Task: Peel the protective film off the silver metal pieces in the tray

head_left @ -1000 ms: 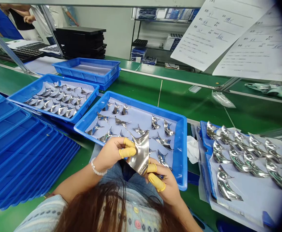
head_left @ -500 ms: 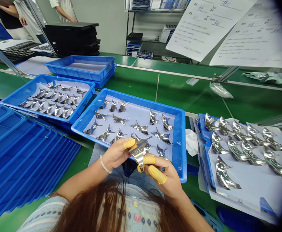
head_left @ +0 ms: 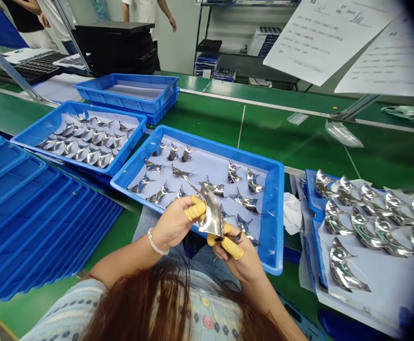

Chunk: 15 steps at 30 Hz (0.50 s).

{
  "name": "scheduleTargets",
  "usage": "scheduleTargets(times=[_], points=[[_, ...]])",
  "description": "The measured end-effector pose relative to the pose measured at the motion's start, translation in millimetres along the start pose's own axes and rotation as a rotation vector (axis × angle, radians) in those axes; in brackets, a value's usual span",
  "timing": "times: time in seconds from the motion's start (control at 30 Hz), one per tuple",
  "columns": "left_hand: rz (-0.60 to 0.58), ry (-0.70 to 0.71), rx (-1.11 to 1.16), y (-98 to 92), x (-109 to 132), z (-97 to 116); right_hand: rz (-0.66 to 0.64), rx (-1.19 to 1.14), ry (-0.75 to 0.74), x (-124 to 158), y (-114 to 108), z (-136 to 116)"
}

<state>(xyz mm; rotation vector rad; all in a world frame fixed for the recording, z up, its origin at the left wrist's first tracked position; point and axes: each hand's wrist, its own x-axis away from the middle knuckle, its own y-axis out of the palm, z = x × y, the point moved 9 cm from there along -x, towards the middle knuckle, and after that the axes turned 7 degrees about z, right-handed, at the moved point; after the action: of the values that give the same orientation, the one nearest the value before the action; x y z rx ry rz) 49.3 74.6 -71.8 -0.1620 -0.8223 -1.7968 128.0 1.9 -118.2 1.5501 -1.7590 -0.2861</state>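
A shiny curved metal piece (head_left: 212, 213) is held between both hands above the near edge of a blue tray (head_left: 276, 222). My left hand (head_left: 180, 218), with yellow finger cots, pinches its left side. My right hand (head_left: 237, 246), also in yellow finger cots, grips its lower end; some of those fingertips are hidden behind the metal. Inside the tray, several similar polished pieces (head_left: 246, 201) lie spaced out on white paper.
At left, another blue tray (head_left: 18, 139) holds rows of metal pieces, beside stacked blue trays (head_left: 50, 213). On the right, larger polished pieces (head_left: 345, 270) lie on white paper. A crumpled tissue (head_left: 292, 213) sits between. Paper sheets (head_left: 328, 38) hang overhead; people stand behind.
The held metal piece has been turned, so its smooth broad curved face now shows upright. Both hands stay on it. The view has shifted slightly, and a person at the back has moved right.
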Motion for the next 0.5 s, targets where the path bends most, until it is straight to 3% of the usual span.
scheduleTargets(times=[0.27, 0.4, 0.5], points=[[0.013, 0.120, -0.137, -3.0, 3, 16, -0.022, -0.044, 0.022, -5, 3, 3], [0.007, 0.158, -0.190, -11.4, -2, 10, -0.073, -0.122, 0.023, -2, 10, 2], [-0.017, 0.164, -0.212, -18.5, -11, 0, -0.042, -0.117, -0.020, -3, 9, -6]])
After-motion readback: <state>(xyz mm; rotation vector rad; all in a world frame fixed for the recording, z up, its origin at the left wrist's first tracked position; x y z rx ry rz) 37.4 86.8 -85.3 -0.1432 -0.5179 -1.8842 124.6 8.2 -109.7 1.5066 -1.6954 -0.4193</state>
